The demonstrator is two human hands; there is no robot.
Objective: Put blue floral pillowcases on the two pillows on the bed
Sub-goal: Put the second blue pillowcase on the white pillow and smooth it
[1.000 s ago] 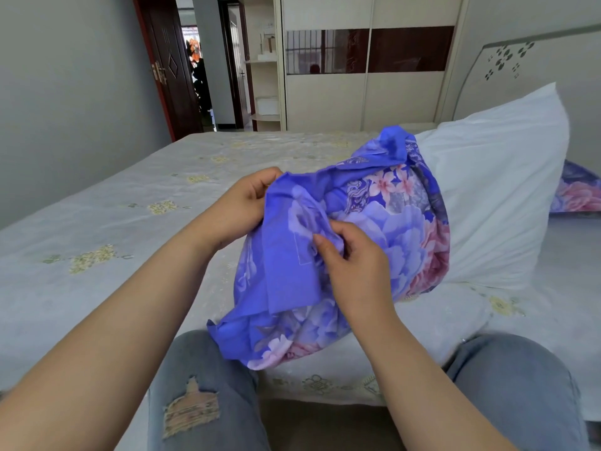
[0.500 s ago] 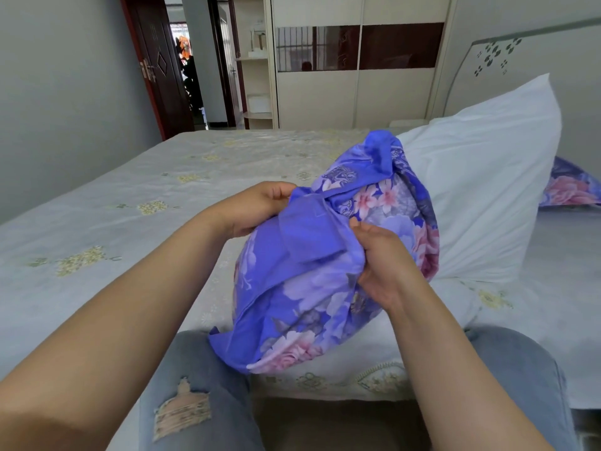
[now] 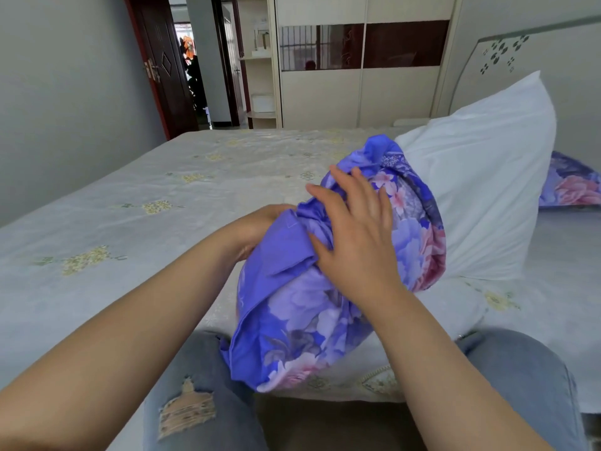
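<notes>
A white pillow [image 3: 481, 196] lies across the bed in front of me, its near end bunched inside a blue floral pillowcase [image 3: 312, 320]. My left hand [image 3: 260, 229] grips the pillowcase's plain blue edge from the left, its fingers mostly hidden behind the cloth. Fingers spread, my right hand [image 3: 354, 236] lies flat on top of the gathered cloth. A second pillow [image 3: 572, 187] in a blue floral case lies at the far right, partly behind the white pillow.
The bed [image 3: 162, 203] with its pale embroidered sheet stretches left and away. My knees in torn jeans [image 3: 201, 402] are at the bed's near edge. A headboard [image 3: 507, 60] stands at the right, a wardrobe [image 3: 357, 76] behind, an open dark door [image 3: 162, 66] at the back left.
My right hand has let go of its pinch on the cloth, opened and moved up onto the top of the bunched pillowcase. The left hand keeps its grip.
</notes>
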